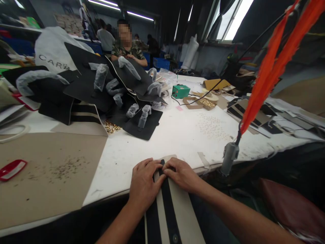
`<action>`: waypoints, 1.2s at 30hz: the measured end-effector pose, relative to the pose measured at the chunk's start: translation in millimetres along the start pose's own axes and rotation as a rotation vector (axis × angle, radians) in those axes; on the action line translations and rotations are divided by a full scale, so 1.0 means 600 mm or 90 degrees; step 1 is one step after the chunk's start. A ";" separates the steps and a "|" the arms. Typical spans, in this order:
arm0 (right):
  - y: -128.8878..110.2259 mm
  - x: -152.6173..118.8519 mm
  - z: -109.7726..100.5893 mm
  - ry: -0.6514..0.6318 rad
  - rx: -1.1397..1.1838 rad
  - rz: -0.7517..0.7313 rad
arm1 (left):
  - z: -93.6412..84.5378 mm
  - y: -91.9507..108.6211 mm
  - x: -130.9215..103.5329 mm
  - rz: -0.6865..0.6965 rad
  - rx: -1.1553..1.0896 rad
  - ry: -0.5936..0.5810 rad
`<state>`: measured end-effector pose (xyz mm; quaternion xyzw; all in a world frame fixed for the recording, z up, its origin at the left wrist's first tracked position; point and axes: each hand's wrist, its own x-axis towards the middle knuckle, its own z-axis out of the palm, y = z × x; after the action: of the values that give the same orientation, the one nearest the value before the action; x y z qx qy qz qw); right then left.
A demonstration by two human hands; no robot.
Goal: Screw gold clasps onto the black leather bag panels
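Note:
A beige panel with black stripes [186, 211] lies lengthwise at the table's near edge and runs down towards me. My left hand [144, 183] grips its far end from the left, with the thumb on the black strip. From the right, my right hand [181, 174] pinches the tip of the middle black strip [169, 200]; the two hands' fingertips nearly meet there. Whatever small piece may sit between the fingers is hidden. A round metal snap [175, 238] shows on the strip near the bottom of the view.
Black bag panels [86, 89] with plastic-wrapped handles are heaped at the back left, beside gold rivets [111, 127]. A grey tool [230, 156] hangs on the right with orange cloth [266, 67]. A green box [180, 91] stands behind. A person [129, 51] sits opposite.

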<state>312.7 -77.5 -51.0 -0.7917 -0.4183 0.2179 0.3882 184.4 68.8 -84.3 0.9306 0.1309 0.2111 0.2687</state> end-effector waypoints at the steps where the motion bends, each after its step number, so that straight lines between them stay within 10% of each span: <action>1: 0.000 0.001 0.001 0.003 -0.007 0.003 | 0.000 0.000 0.000 -0.002 0.000 -0.001; 36: -0.005 0.045 -0.018 -0.113 0.021 0.136 | 0.002 -0.002 0.001 0.003 0.002 -0.006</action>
<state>333.3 -58.8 -42.4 -0.8028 -0.3604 0.3342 0.3375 185.3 69.7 -85.5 0.9324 0.1277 0.2073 0.2670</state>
